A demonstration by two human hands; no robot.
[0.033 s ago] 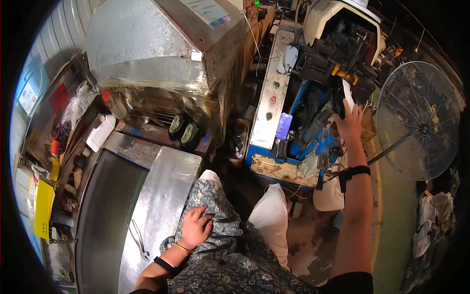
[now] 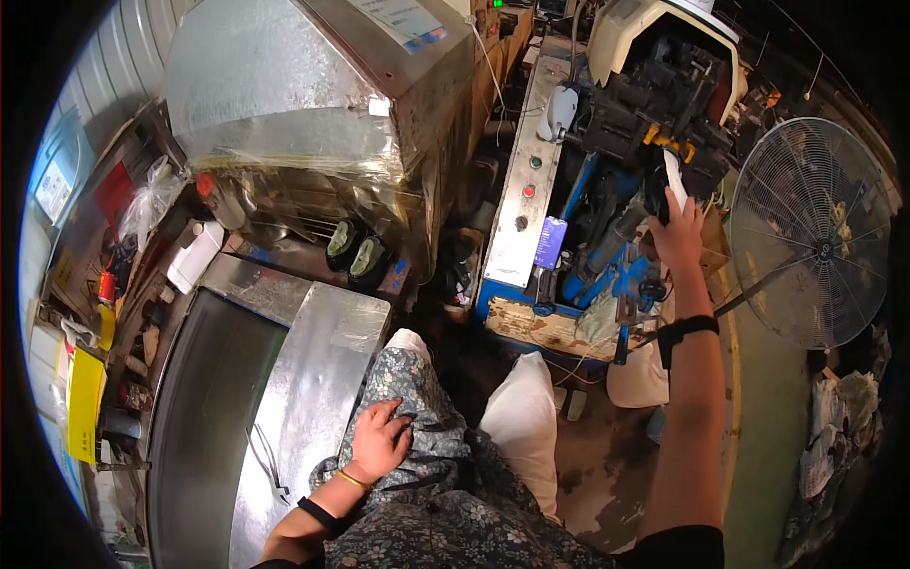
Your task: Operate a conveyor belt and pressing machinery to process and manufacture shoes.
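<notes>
My right hand [image 2: 677,237] reaches far forward with its fingers around the near end of a dark shoe [image 2: 674,178] with a white sole. The shoe's far end sits against the yellow and black jaws of a machine [image 2: 664,114], and the palm side of the hand is hidden. My left hand [image 2: 381,441] rests palm down on my lap, on a dark floral apron [image 2: 417,379]. Its fingers are slightly bent and a little apart, holding nothing.
Left of me lie a dark conveyor belt [image 2: 213,379] and a metal plate [image 2: 318,351] with tweezers [image 2: 267,465] on it. Two dark shoes [image 2: 367,258] stand before a metal hood [image 2: 284,85]. A control panel [image 2: 521,190] flanks the machine; a large fan [image 2: 815,232] stands right.
</notes>
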